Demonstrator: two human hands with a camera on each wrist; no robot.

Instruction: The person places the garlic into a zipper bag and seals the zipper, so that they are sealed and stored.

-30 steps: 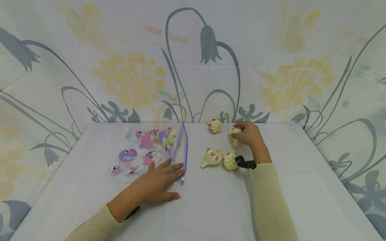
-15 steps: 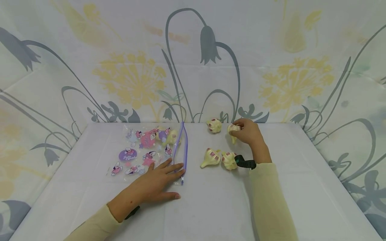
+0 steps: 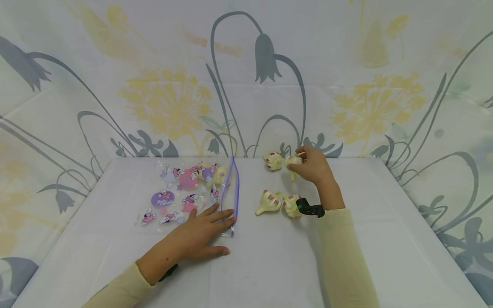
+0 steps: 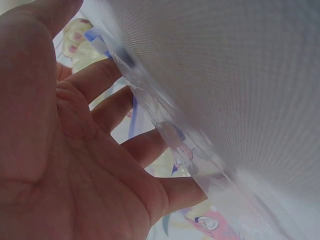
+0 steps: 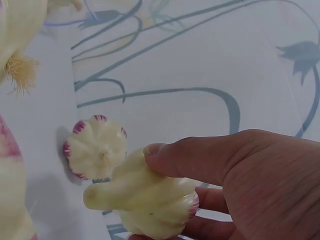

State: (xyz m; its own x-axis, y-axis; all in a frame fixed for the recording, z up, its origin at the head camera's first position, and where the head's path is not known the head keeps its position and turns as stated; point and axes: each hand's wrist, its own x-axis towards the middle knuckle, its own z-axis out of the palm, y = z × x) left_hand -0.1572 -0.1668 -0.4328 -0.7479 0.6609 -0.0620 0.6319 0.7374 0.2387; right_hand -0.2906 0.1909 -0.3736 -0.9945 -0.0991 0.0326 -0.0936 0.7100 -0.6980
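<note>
Head view: four loose garlic bulbs lie on the white table, and a fifth shows inside one printed zip bag; its writing is too small to read. The left hand lies flat, fingers straight, on the bag's 5 o'clock corner. The right hand pinches a garlic bulb just beside the far bulb. A pair of bulbs sits at the wrist's 9 o'clock.

Left wrist view: straight fingers press the bag's clear edge.

Right wrist view: thumb and fingers grip the stemmed bulb; one more lies at its 11 o'clock.

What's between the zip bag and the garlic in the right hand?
Only bare tablecloth lies between the zip bag and the held garlic, seen in the head view.
</note>
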